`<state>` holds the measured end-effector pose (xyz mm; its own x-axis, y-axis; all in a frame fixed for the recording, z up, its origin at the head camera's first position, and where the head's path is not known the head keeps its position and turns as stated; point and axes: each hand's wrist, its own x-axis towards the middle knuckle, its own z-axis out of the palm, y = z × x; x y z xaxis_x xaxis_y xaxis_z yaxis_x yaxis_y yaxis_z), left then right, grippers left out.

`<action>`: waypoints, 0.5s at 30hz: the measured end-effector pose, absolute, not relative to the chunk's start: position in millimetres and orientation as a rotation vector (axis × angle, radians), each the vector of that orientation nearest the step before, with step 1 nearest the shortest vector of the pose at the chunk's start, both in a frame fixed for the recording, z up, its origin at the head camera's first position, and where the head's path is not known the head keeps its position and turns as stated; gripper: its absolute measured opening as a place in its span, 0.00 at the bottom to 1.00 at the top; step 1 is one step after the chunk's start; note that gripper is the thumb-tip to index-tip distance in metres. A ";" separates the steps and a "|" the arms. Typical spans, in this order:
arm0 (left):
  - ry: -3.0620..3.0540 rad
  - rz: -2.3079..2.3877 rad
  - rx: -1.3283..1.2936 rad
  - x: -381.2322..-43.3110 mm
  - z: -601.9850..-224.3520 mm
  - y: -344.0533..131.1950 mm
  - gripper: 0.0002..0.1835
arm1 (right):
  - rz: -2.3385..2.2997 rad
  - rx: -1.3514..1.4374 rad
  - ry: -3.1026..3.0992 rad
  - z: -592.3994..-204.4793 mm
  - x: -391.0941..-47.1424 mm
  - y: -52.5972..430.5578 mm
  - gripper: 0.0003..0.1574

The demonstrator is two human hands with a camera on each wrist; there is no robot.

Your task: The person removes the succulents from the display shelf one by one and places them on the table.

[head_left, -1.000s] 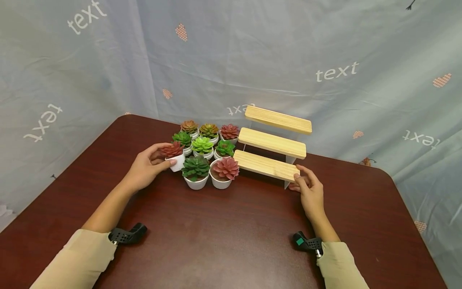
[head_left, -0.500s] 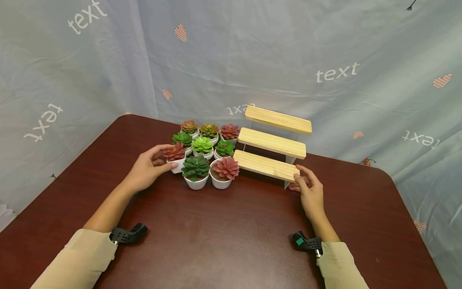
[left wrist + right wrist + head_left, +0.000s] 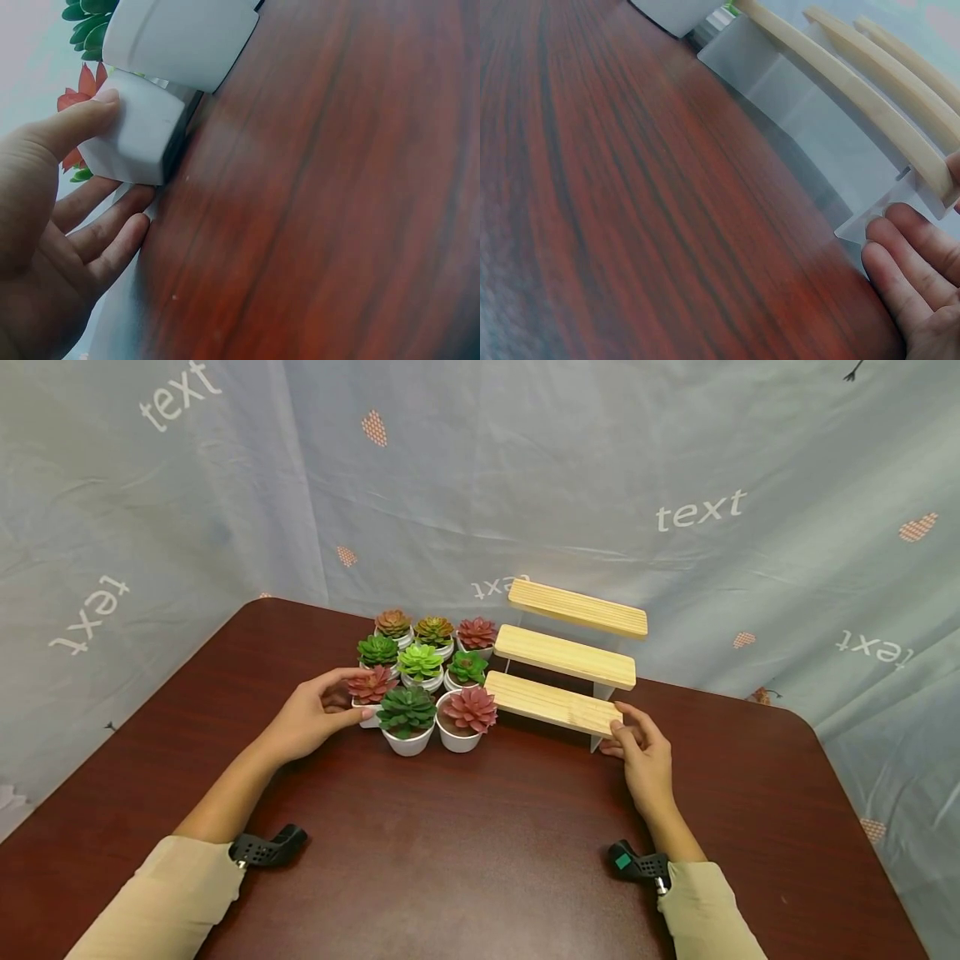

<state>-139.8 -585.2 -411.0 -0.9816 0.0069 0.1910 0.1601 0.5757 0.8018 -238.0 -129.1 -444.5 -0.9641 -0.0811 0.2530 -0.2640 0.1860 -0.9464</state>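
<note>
My left hand (image 3: 311, 718) holds a potted red succulent (image 3: 372, 685) at the left of the plant group, thumb on the near side of its white pot (image 3: 139, 131) and fingers at the far side. The pot stands upright, close against a dark green succulent (image 3: 407, 710) that partly hides it. At the right, a three-tier stand has pale wooden shelves (image 3: 566, 656) and clear side panels (image 3: 870, 214). My right hand (image 3: 643, 756) grips the right end of its lowest shelf (image 3: 551, 703), thumb on top, other fingertips at the side panel.
Several more potted succulents stand in tight rows: a pink one (image 3: 471, 710) at the front, a light green one (image 3: 421, 662) mid-group, an orange-brown one (image 3: 393, 622) behind. They sit close to the stand's left side. A printed grey curtain (image 3: 480, 477) hangs behind the dark red table (image 3: 480, 860).
My left hand has shifted slightly right and nearer to me with the red succulent, whose pot has gone from tilted to upright beside the dark green one. The right hand stays put.
</note>
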 end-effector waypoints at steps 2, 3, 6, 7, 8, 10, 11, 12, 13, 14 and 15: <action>-2.642 -1.357 -0.148 -139.2 -410.8 -585.3 0.31 | 1.885 0.335 -2.306 -444.7 -238.1 -129.0 0.24; -2.644 -1.350 -0.152 -139.0 -410.9 -585.5 0.31 | 1.885 0.334 -2.308 -444.9 -238.0 -128.9 0.24; -2.636 -1.355 -0.170 -138.5 -411.0 -585.2 0.31 | 1.885 0.332 -2.310 -445.1 -238.0 -128.7 0.23; -2.634 -1.355 -0.172 -138.5 -411.1 -585.1 0.30 | 1.885 0.332 -2.311 -445.0 -237.9 -128.6 0.23; -2.627 -1.358 -0.180 -138.4 -411.2 -584.8 0.30 | 1.886 0.333 -2.311 -445.0 -237.9 -128.6 0.24; -2.623 -1.363 -0.185 -138.4 -411.6 -584.4 0.30 | 1.884 0.334 -2.312 -445.0 -238.0 -128.6 0.24; -2.622 -1.368 -0.184 -138.6 -411.8 -584.3 0.30 | 1.884 0.335 -2.310 -445.0 -238.2 -128.6 0.24; -2.621 -1.365 -0.183 -138.7 -412.1 -583.9 0.30 | 1.884 0.337 -2.309 -445.0 -238.3 -128.6 0.24; -2.622 -1.360 -0.180 -138.8 -412.2 -583.5 0.30 | 1.883 0.339 -2.307 -445.0 -238.4 -128.6 0.24; -2.622 -1.355 -0.178 -139.0 -412.4 -583.1 0.30 | 1.883 0.340 -2.304 -445.1 -238.5 -128.7 0.24; -2.627 -1.349 -0.171 -139.2 -412.6 -582.9 0.30 | 1.884 0.342 -2.301 -445.0 -238.5 -128.7 0.24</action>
